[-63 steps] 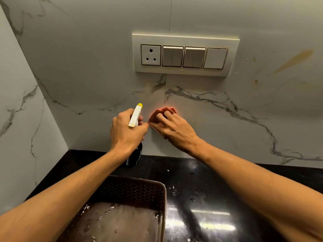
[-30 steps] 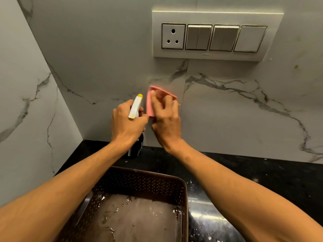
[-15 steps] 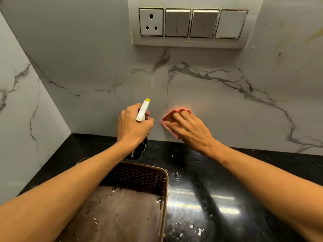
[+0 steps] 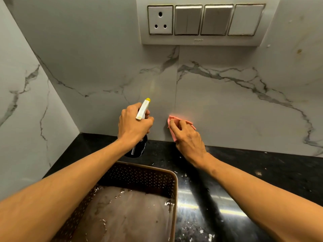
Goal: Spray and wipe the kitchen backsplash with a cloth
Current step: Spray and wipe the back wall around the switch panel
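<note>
Past the perforated brown tray [image 4: 173, 189] on the black countertop [image 4: 262, 172], left hand [image 4: 133, 124] grips the spray bottle [image 4: 142, 110] upright. Right hand [image 4: 189, 139] bends its fingers over the pink cloth [image 4: 170, 120], pressing it low on the marble backsplash [image 4: 227, 110]. Wipe best with flat overlapping strokes, wet cloth clear of the socket panel [image 4: 201, 41]

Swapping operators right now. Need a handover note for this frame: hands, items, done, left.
Left hand grips the spray bottle, nozzle aimed at the backsplash.
Right hand holds the pink cloth against the backsplash, low, just above the counter.
Done: cloth at work beside the tile seam; how much is wiped cannot be told.
Left: brown marks at upper right, beside the switch plate, not yet wiped.
</note>
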